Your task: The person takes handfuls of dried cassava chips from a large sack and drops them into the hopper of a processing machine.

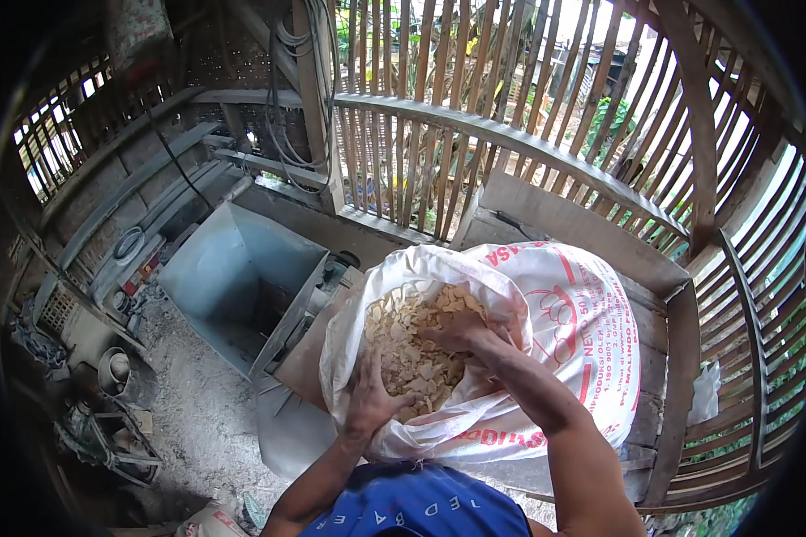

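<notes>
**Red on white, with tan, blue and brown around**

The bulging white woven-plastic sack (607, 313) carries red lettering and a red line drawing. The pale yellow-tan thin flakes (410, 345) vary slightly in shade. The boxy sheet-metal hopper (213, 259) is light blue-grey. The royal-blue cloth shirt (412, 501) bears pale lettering; the dusty floor (208, 430) is grey.
</notes>
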Demonstrator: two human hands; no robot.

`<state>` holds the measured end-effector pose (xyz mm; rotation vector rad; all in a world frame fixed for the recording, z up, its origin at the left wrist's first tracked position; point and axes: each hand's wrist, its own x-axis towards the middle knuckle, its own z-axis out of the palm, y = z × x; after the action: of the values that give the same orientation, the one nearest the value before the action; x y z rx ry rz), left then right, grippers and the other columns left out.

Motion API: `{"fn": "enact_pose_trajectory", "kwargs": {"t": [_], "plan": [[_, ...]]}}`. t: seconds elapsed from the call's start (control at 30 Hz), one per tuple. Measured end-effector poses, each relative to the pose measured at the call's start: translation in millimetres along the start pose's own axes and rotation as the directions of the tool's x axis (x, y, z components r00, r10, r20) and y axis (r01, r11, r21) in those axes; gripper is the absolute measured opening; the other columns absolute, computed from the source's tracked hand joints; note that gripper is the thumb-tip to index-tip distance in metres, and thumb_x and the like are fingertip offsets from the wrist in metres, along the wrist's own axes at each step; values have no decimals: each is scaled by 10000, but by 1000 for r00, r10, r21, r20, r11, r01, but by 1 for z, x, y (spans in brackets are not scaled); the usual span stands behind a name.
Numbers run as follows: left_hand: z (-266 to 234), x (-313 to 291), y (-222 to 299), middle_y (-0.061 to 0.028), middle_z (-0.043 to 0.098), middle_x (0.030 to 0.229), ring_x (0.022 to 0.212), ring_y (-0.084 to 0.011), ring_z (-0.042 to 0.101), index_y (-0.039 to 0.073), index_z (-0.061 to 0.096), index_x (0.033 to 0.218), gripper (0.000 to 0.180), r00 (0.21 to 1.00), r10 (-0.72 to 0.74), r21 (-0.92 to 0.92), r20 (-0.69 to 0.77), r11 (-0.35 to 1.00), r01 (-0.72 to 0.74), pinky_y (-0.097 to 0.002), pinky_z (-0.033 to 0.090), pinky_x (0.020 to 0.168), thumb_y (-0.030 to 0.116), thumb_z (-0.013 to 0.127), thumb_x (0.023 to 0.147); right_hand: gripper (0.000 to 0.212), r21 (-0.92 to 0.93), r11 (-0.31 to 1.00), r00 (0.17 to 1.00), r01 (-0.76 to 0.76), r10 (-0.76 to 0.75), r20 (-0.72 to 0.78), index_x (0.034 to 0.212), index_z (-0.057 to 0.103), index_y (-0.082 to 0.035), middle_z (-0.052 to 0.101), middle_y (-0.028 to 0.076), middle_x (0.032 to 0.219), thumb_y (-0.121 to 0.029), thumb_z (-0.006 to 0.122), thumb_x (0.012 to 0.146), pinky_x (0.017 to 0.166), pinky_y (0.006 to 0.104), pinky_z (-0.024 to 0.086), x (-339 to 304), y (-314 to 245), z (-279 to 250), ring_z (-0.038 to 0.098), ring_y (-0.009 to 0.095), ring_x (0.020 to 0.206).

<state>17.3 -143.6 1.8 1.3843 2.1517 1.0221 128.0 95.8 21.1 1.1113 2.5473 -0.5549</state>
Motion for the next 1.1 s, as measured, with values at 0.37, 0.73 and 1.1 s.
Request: {"fn": "enact_pose_trajectory", "kwargs": {"t": [0.37, 0.73, 1.1], "plan": [[24, -36, -3, -342, 118, 1583, 1472, -496, 165, 5, 5, 1576, 1485, 993, 22, 263, 116, 963, -52, -524, 164, 1219, 776, 771, 565, 866, -11, 998, 997, 61, -60, 53, 1335, 611, -98, 641, 182, 1290, -774, 532, 798, 997, 420, 471, -34, -26, -8, 618, 345, 1174], [20, -36, 3, -302, 310, 1515, 1426, -404, 332, 15, 12, 1562, 1528, 999, -8, -271, -47, 963, -6, -456, 289, 1184, 541, 960, 486, 794, 335, 912, 944, 238, -298, 142, 1405, 521, -48, 575, 193, 1379, -676, 459, 923, 1085, 440, 385, -48, -19, 0, 532, 352, 1276], [30, -24, 20, -301, 410, 1452, 1344, -396, 447, -43, 176, 1517, 1406, 978, -17, -245, -207, 969, -35, -439, 378, 1126, 513, 965, 495, 821, 465, 872, 959, 153, -245, 145, 1389, 527, -27, 616, 170, 1314, -678, 550, 891, 1076, 423, 393, -68, -42, -9, 558, 304, 1230]]}}
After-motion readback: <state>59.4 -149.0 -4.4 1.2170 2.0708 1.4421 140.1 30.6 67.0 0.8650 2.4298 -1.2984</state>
